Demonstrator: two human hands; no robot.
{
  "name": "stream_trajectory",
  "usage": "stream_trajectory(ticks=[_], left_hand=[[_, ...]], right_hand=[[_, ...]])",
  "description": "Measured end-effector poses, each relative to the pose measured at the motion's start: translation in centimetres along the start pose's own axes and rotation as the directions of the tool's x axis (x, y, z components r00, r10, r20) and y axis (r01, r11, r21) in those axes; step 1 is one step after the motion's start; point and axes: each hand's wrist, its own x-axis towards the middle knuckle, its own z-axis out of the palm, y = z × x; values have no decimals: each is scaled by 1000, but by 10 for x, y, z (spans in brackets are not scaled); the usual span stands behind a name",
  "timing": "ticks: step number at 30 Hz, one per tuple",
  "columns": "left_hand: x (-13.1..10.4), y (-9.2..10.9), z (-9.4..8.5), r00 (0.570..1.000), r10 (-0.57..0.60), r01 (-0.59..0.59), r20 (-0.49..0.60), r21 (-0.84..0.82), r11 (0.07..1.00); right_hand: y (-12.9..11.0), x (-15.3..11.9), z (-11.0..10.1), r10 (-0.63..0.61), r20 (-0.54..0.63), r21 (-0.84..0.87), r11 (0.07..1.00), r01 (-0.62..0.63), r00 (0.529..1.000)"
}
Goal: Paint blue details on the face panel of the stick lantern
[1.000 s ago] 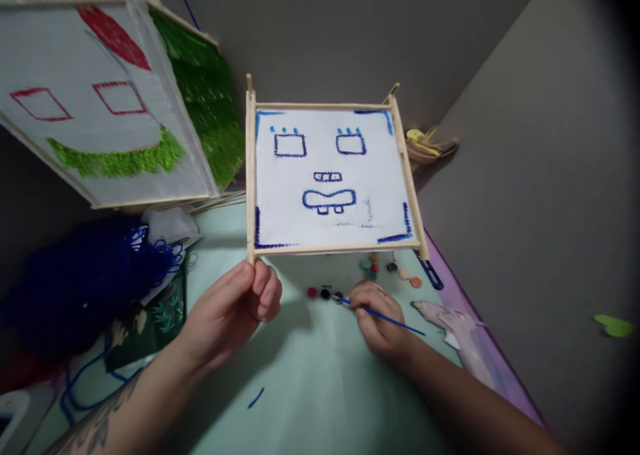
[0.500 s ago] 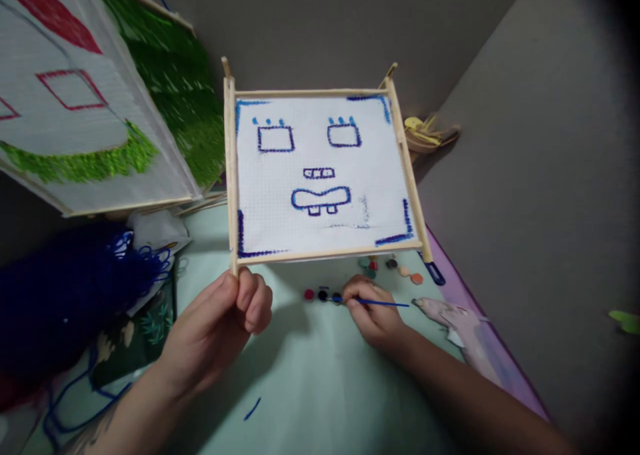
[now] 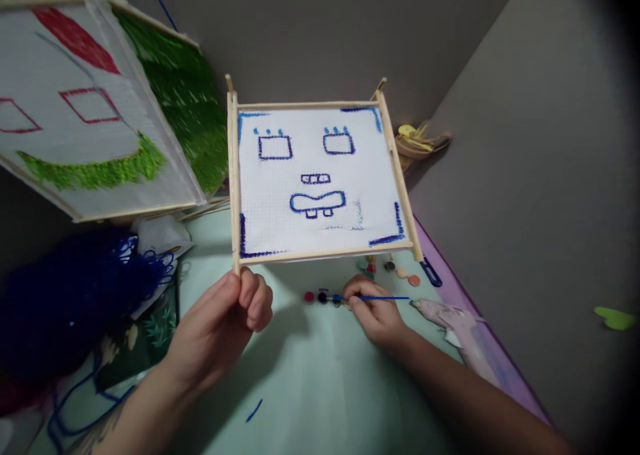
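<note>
My left hand (image 3: pixel 227 328) pinches the lower left end of a wooden-stick frame (image 3: pixel 325 258), holding it up above the table. White cloth (image 3: pixel 280 222) fills the frame, with a blue and purple painted face of square eyes, lashes, a nose and a toothed mouth; the corners carry painted marks. In my right hand (image 3: pixel 375 312) is a thin blue paintbrush (image 3: pixel 387 298), gripped between thumb and fingers. Its tip points left, at the small paint pots; a red pot (image 3: pixel 309 297) and a dark pot (image 3: pixel 323 298) sit beside it.
On the left stands a larger framed panel (image 3: pixel 150 195) with a painted face and green side. Below it lies a heap of blue yarn (image 3: pixel 75 302). A pink glue gun (image 3: pixel 450 318), a dark-blue-handled tool (image 3: pixel 431 272) and an orange paint pot (image 3: pixel 414 280) lie on the right.
The framed cloth tilts back slightly and its upper edge sits lower in view. The larger panel appears shifted right and down. Both hands keep their grips, and the brush stays by the pots.
</note>
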Motion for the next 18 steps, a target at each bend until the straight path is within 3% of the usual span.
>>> stream_trajectory(ticks=[2, 4, 6, 8, 10, 13, 16, 18], left_hand=[[0, 0, 0, 1000, -5, 5, -5, -3, 1000], [0, 1, -1, 1000, -2, 2, -5, -9, 1000], [1, 3, -2, 1000, 3, -3, -1, -14, 1000], [1, 3, -4, 1000, 8, -8, 3, -21, 1000], [1, 2, -5, 1000, 6, -5, 15, -34, 999], [1, -6, -11, 997, 2, 2, 77, -46, 999], [2, -21, -20, 980, 42, -41, 193, -10, 999], [6, -30, -28, 957, 29, -48, 287, 58, 997]], right_hand=[[-3, -3, -5, 42, -73, 126, 992, -32, 996], [-13, -6, -13, 41, -175, 296, 955, 13, 984], [-30, -6, -24, -28, -284, 414, 898, 149, 958], [-54, 0, -38, -126, -372, 420, 861, 287, 920], [-78, 14, -53, -246, -463, 343, 836, 428, 852], [-106, 43, -74, -374, -636, 154, 795, 586, 675], [-116, 74, -83, -326, -780, 48, 819, 571, 534], [-112, 91, -82, -251, -843, 23, 866, 499, 475]])
